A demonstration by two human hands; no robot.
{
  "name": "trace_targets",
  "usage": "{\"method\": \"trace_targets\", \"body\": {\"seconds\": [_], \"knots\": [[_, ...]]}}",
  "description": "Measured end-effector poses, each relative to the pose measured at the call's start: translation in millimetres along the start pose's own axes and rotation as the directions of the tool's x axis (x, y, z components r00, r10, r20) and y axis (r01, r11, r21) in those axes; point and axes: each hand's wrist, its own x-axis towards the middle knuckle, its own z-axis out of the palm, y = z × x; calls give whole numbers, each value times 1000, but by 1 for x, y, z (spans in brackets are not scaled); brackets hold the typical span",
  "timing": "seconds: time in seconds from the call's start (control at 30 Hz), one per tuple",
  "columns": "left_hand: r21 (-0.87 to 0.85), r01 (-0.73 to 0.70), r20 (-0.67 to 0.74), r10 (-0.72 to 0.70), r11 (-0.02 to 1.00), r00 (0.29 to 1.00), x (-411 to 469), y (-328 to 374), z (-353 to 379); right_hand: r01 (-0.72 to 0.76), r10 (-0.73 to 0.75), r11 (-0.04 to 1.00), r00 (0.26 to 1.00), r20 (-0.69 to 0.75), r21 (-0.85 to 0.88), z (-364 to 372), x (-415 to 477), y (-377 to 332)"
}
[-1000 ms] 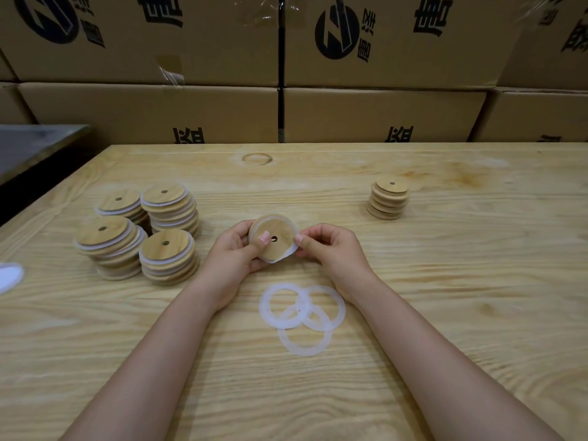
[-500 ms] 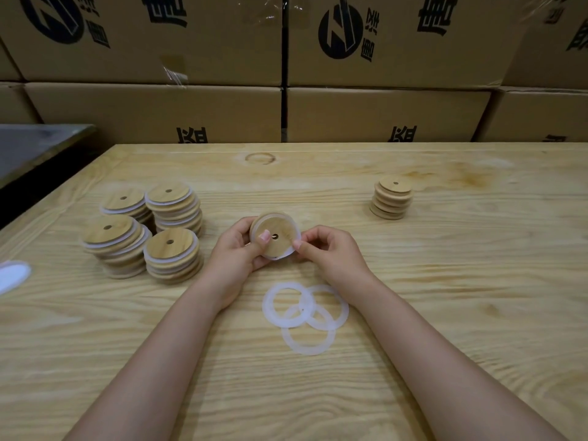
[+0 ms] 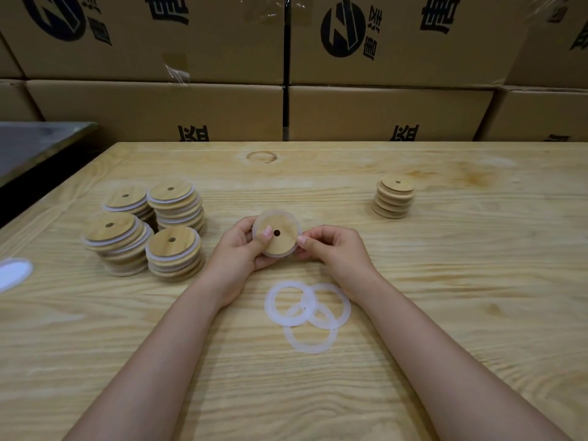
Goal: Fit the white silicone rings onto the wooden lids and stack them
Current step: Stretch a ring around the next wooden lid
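Both hands up over mid tabletop point(image 3: 445, 297), pale pine w/ bold wavy grain and a round knot near far edge. Left hand point(image 3: 241, 249) cradles one wooden lid point(image 3: 276, 233): round bamboo disc, smooth, small centre hole, tilted face toward the wearer. Left thumb lies on the disc face by the hole, fingers point(image 3: 245, 224) wrapped behind the rim, so closed on the lid. A white silicone ring point(image 3: 258, 219), translucent and thin, shows round most of the lid's edge. Right hand point(image 3: 334, 249) pinches at the lid's right rim, thumb and forefinger tips together on the ring edge; rest of those fingers curled in.

Nearer the wearer, between the forearms: three loose rings point(image 3: 307, 315) lying flat on the wood, overlapping each other, matte milky white, floppy-looking flat bands.

Left of the hands: four stacks of ringed lids point(image 3: 143, 227), clustered and touching, white bands visible betw. the wooden layers; stacks lean a bit, discs slightly offset. Far right, well apart: one short stack of bare lids point(image 3: 394, 198), stepped wooden profile, no white showing.

At left edge a white oval patch point(image 3: 14, 273), blurred, can't tell what. Behind the tabletop: wall of cardboard cartons point(image 3: 159, 113), brown corrugated, dark printed logos and characters, clear tape on seams. Dark grey flat surface point(image 3: 35, 144) off far left.
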Motion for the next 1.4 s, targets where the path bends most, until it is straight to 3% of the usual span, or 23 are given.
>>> {"method": "trace_targets", "body": {"seconds": [0.17, 0.33, 0.43, 0.6, 0.7, 0.8, 0.9, 1.0, 1.13, 1.2, 1.3, 1.4], "knots": [[25, 13, -20, -12, 1000, 1000, 0, 1, 1, 55, -51, 993, 998, -43, 103, 2, 0, -1], [-32, 24, -74, -26, 999, 997, 0, 3, 1, 94, -109, 983, 990, 94, 158, 1, -1, -1], [-13, 45, -56, -45, 999, 997, -2, 6, 1, 124, -136, 983, 988, 80, 138, 1, -2, 0], [141, -10, 34, 5, 990, 999, -5, 4, 5, 111, -126, 977, 990, 71, 184, -2, -1, 0], [255, -34, -35, 44, 966, 998, -5, 1, 6, 100, -111, 982, 992, 67, 158, -1, -1, 2], [564, -99, -72, 168, 820, 983, -4, -5, 6, 77, -89, 981, 994, 56, 176, 0, 0, 1], [691, -137, -97, 280, 710, 955, -3, -8, 6, 67, -81, 978, 995, 62, 197, -1, 0, 0], [734, -171, -111, 365, 657, 924, -3, -8, 6, 72, -90, 977, 992, 86, 199, -2, 1, 0], [692, -160, -152, 358, 704, 921, -5, -5, 5, 66, -97, 968, 988, 119, 244, -4, 3, 2], [770, -192, -114, 427, 608, 897, -8, -5, 8, 51, -84, 963, 990, 114, 266, -5, 4, 2], [899, -264, 10, 587, 349, 810, -15, 1, 13, 39, -68, 963, 993, 99, 266, -5, 5, 3], [961, -249, 78, 746, 120, 661, -19, 9, 14, 48, -69, 973, 994, 88, 226, -6, 5, 5]]}}
